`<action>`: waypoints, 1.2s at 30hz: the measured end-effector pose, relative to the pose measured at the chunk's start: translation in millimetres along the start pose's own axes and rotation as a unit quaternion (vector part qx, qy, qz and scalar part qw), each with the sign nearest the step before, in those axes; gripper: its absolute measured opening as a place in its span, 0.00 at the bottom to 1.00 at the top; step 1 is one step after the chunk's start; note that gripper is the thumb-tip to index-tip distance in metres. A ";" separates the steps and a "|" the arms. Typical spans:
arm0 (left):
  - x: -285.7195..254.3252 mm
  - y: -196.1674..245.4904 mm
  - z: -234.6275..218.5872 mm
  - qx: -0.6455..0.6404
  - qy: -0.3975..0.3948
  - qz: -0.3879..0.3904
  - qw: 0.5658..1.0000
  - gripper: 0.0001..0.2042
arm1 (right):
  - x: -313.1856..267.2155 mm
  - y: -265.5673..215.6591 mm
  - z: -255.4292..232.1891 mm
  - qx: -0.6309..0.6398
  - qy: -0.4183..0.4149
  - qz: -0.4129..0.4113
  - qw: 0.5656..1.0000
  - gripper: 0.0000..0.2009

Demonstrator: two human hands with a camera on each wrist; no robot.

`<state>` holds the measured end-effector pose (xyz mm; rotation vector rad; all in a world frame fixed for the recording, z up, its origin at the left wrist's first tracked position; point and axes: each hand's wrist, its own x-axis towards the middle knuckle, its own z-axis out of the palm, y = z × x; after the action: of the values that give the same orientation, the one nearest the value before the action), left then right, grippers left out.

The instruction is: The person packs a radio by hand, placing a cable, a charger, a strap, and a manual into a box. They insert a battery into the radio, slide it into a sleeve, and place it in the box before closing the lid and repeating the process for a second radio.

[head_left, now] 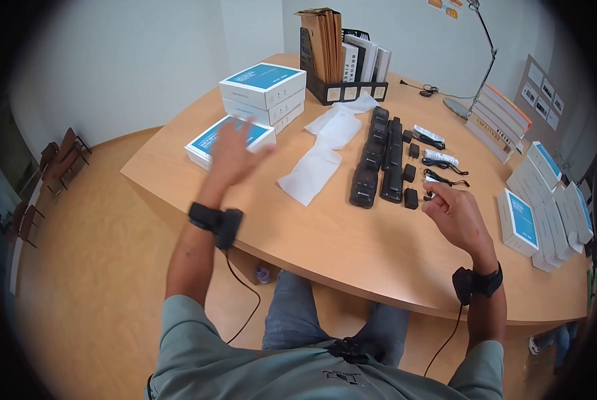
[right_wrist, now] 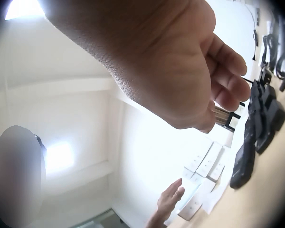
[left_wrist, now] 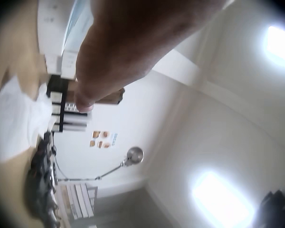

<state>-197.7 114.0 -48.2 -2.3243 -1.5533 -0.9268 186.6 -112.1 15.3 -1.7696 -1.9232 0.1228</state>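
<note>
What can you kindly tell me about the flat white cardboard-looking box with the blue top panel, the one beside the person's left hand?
The flat white cardboard-looking box with the blue top panel has plain white sides and pale lettering on top, too small to read. It looks closed and lies flat on the light wooden table, near its edge, just in front of a stack of similar boxes. The left hand partly hides it; whether they touch is unclear.

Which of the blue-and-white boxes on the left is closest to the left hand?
The single box in front of the stack: the left hand hides part of its blue top, while the stacked boxes sit farther back.
</note>
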 end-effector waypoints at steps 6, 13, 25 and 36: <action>-25.3 -49.7 -10.0 0.066 -0.214 -0.059 0.973 0.45 | -7.2 5.7 25.9 0.068 -0.042 -0.019 0.997 0.17; -79.3 -42.6 -28.2 -0.001 -0.124 -0.027 0.992 0.39 | -20.5 10.9 28.6 0.069 -0.097 -0.026 0.993 0.17; -165.4 -8.8 -86.0 -0.158 -0.106 0.030 0.981 0.32 | -13.4 -13.0 43.0 0.128 -0.201 -0.123 0.963 0.20; -177.3 17.0 -70.7 -0.067 -0.083 0.115 0.988 0.42 | 35.2 -62.1 117.8 0.280 -0.257 -0.093 0.920 0.33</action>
<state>-255.0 -62.8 -95.2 -2.6662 -1.2748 -0.8236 79.7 -55.2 -50.2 -1.2320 -2.0977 1.0506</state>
